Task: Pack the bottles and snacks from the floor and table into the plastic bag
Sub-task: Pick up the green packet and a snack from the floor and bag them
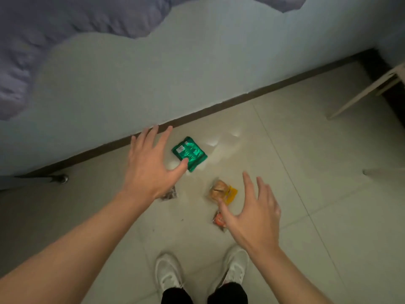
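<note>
A green foil snack packet [190, 153] lies on the tiled floor near the skirting board. Below it lies a clear-wrapped bun with a yellow label [223, 191], and a small orange-red packet [218, 220] sits partly under my right hand. A dark small packet [169, 194] peeks out beneath my left wrist. My left hand [151, 165] hovers with fingers spread, its thumb over the green packet's lower corner. My right hand [252, 213] is spread above the floor, right of the bun. Neither hand holds anything. No bottle or plastic bag shows.
A bed with a pale sheet [131, 84] and purple quilt [43, 40] fills the upper left. A wooden furniture leg [361, 95] stands at upper right. A bed leg [59, 178] is at left. My white shoes [168, 275] stand at the bottom.
</note>
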A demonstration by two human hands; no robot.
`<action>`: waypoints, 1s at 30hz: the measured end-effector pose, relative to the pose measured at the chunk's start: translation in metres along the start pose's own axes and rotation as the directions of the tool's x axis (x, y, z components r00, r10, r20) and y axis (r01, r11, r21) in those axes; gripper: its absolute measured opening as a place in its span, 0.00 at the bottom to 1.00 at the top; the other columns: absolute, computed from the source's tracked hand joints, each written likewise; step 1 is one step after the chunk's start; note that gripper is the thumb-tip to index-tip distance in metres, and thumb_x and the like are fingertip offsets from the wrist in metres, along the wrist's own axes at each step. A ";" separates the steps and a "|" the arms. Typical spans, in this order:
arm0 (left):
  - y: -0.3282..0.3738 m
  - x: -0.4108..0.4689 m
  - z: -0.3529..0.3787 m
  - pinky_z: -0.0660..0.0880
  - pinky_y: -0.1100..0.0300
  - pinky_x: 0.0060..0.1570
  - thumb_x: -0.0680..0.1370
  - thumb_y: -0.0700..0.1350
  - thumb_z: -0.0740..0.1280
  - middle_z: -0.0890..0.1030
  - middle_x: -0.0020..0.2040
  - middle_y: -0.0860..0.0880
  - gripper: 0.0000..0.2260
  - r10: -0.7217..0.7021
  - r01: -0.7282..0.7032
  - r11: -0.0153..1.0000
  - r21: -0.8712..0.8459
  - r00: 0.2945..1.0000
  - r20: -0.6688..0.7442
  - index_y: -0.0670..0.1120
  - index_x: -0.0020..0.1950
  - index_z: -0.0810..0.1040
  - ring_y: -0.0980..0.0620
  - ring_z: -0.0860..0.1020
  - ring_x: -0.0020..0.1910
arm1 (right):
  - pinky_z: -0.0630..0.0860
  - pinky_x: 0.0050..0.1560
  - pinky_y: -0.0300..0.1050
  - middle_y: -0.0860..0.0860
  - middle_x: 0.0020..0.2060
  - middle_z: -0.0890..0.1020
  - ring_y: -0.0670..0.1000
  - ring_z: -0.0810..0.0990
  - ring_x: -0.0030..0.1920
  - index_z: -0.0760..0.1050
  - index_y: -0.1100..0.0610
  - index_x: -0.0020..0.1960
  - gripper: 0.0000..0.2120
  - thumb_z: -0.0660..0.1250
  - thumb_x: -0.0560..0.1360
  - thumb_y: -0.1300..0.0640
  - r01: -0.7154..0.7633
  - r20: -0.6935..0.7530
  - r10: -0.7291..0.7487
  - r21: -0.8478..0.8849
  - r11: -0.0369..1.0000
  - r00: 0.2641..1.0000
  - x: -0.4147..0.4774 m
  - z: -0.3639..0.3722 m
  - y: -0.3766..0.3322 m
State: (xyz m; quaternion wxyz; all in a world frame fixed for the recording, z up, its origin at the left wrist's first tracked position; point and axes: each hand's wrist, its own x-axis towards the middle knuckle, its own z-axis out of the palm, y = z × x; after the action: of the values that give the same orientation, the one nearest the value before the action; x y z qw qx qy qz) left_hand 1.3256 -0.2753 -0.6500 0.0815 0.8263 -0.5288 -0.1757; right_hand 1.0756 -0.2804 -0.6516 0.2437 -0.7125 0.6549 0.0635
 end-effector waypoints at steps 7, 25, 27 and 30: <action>-0.027 0.046 0.126 0.49 0.42 0.80 0.72 0.70 0.59 0.61 0.81 0.43 0.42 0.039 -0.040 0.998 0.052 0.999 0.017 0.53 0.82 0.57 0.41 0.57 0.81 | 0.61 0.77 0.62 0.55 0.82 0.56 0.63 0.57 0.80 0.47 0.40 0.82 0.46 0.55 0.70 0.25 -0.150 0.099 0.142 0.073 0.986 0.985 0.042 0.124 0.038; -0.102 0.159 0.371 0.45 0.34 0.78 0.64 0.82 0.60 0.46 0.84 0.44 0.54 0.081 -0.096 0.980 0.174 0.993 0.086 0.62 0.82 0.43 0.35 0.50 0.81 | 0.60 0.76 0.66 0.49 0.83 0.44 0.60 0.50 0.82 0.40 0.35 0.81 0.50 0.59 0.67 0.21 -0.273 -0.024 0.287 0.239 0.932 0.958 0.155 0.355 0.070; -0.107 0.165 0.387 0.45 0.32 0.77 0.63 0.83 0.60 0.42 0.84 0.43 0.55 0.065 -0.086 0.979 0.186 0.991 0.118 0.63 0.82 0.41 0.34 0.49 0.81 | 0.61 0.75 0.65 0.50 0.83 0.44 0.60 0.51 0.81 0.41 0.36 0.81 0.51 0.60 0.67 0.21 -0.266 -0.058 0.286 0.224 0.938 0.957 0.159 0.367 0.068; -0.111 0.173 0.403 0.45 0.31 0.76 0.61 0.83 0.63 0.42 0.83 0.41 0.57 0.025 -0.048 0.985 0.168 0.990 0.138 0.64 0.81 0.39 0.34 0.49 0.81 | 0.66 0.71 0.65 0.53 0.82 0.48 0.61 0.55 0.80 0.46 0.37 0.82 0.49 0.64 0.68 0.24 -0.251 -0.129 0.283 0.215 0.944 0.951 0.163 0.381 0.068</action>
State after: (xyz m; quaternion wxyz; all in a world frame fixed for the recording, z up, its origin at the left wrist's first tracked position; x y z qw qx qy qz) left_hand 1.3331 -0.3637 -1.0938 -0.0227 0.8065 -0.5615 -0.1837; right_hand 1.1191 -0.2654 -1.0693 0.2491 -0.5923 0.7658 -0.0252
